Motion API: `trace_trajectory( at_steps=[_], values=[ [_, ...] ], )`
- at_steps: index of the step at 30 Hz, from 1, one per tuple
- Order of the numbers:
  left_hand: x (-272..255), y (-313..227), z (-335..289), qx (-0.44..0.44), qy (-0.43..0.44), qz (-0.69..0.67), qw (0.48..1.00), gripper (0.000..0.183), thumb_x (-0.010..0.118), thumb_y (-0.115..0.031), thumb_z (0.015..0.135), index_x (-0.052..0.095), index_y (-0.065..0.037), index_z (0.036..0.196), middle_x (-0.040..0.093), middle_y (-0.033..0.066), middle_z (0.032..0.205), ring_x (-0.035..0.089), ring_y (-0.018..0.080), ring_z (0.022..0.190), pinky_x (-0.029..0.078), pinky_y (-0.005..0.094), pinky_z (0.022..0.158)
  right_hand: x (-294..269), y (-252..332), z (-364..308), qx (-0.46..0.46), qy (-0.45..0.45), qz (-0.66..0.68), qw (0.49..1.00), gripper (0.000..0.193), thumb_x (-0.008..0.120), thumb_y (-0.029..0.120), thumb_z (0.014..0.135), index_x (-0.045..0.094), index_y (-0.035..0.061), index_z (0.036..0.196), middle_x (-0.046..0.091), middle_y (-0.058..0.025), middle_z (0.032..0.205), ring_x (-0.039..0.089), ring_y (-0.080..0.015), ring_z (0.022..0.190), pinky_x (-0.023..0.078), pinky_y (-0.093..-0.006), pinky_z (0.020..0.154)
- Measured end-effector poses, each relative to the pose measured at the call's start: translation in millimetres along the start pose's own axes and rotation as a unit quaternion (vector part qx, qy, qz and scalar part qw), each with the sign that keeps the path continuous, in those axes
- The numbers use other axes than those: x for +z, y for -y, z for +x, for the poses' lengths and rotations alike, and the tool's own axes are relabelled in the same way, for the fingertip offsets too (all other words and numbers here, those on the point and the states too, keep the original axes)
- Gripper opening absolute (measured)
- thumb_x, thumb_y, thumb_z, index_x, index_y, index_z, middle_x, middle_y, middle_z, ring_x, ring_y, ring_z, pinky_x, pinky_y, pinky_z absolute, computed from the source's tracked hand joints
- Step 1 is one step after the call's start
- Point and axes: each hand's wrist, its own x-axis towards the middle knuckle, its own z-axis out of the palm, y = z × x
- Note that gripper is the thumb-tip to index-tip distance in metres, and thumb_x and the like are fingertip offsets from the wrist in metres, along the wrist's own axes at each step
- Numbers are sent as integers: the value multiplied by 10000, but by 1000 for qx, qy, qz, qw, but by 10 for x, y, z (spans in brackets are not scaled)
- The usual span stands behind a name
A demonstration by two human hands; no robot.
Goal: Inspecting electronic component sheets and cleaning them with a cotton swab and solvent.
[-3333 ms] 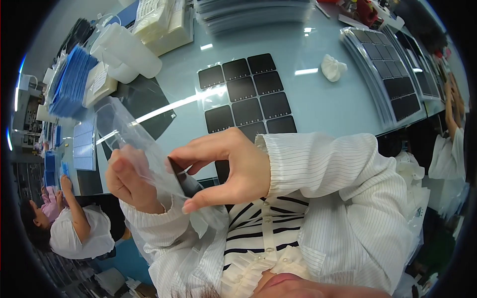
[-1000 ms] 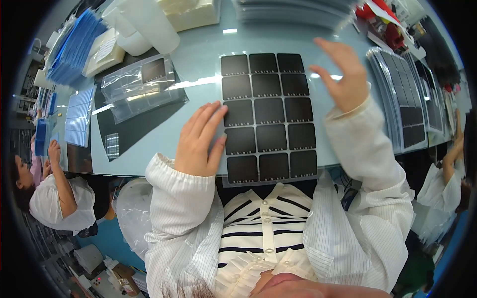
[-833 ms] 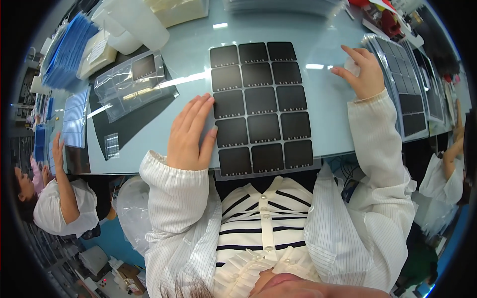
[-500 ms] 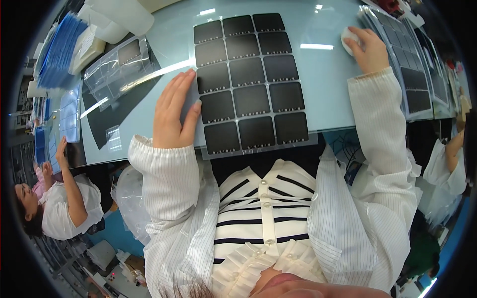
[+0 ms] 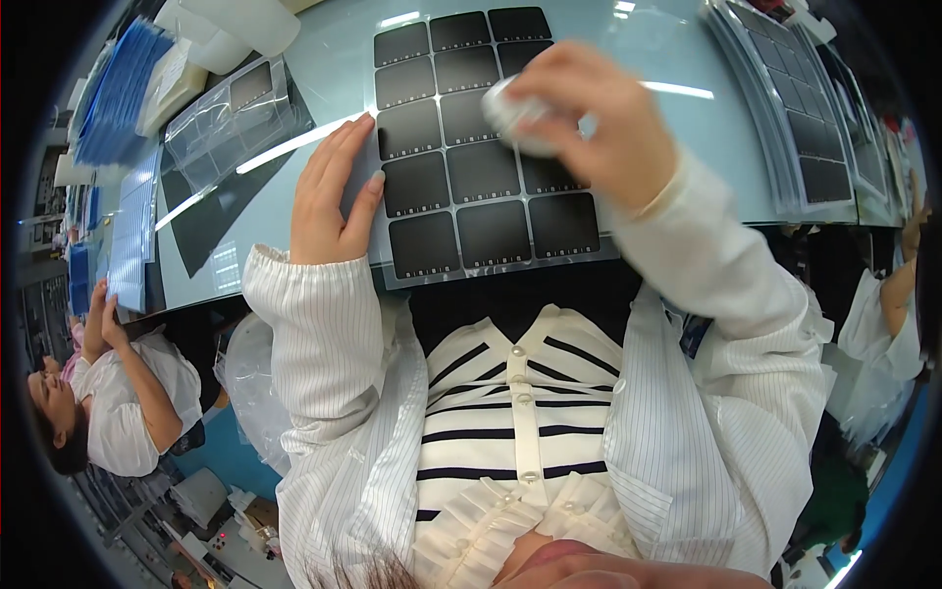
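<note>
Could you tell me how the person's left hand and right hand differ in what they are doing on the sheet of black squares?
The left hand lies flat, fingers stretched, on the left edge of the sheet of black squares; the right hand is curled and raised over the sheet's middle. The left hand holds nothing, while the right hand pinches a small white pad against the squares. Both come from white striped sleeves.
</note>
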Motion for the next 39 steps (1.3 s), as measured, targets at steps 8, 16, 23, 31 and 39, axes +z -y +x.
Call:
trace_trajectory(
  at_steps=[8,16,23,31,39],
  values=[
    [-23,-46,55,0,-1,6,1000,481,557,-50,775,468,-36,1248,503,155,1240,436,316,1191,332,383,996,175,-568,419,-26,35,-69,997,228,645,59,716,626,29,941,567,-115,887,568,-282,827,461,-320,723],
    [-107,-44,54,-7,12,8,1000,480,563,-59,767,467,-10,1234,507,135,1248,433,324,1195,327,395,991,399,-328,350,-108,47,16,993,228,646,34,708,620,43,934,543,-119,865,545,-273,775,462,-327,658],
    [-143,-45,86,-28,26,-16,999,492,567,-43,749,468,8,1228,509,139,1244,436,325,1190,327,392,988,545,87,253,-59,171,120,976,227,614,-2,703,601,3,930,548,-133,864,536,-299,780,447,-369,707],
    [-162,-19,74,-97,-8,-113,989,438,535,-18,776,490,13,1210,520,183,1212,477,323,1147,361,372,964,769,-159,531,-131,100,20,986,213,625,18,705,605,40,916,548,-134,853,543,-293,781,471,-355,691],
    [-142,81,57,-150,-90,-249,953,339,503,-34,824,530,31,1156,566,169,1146,565,270,1027,414,340,897,955,-479,988,-85,25,7,996,179,617,60,745,584,4,912,533,-148,875,535,-332,818,443,-382,719]
  ],
)
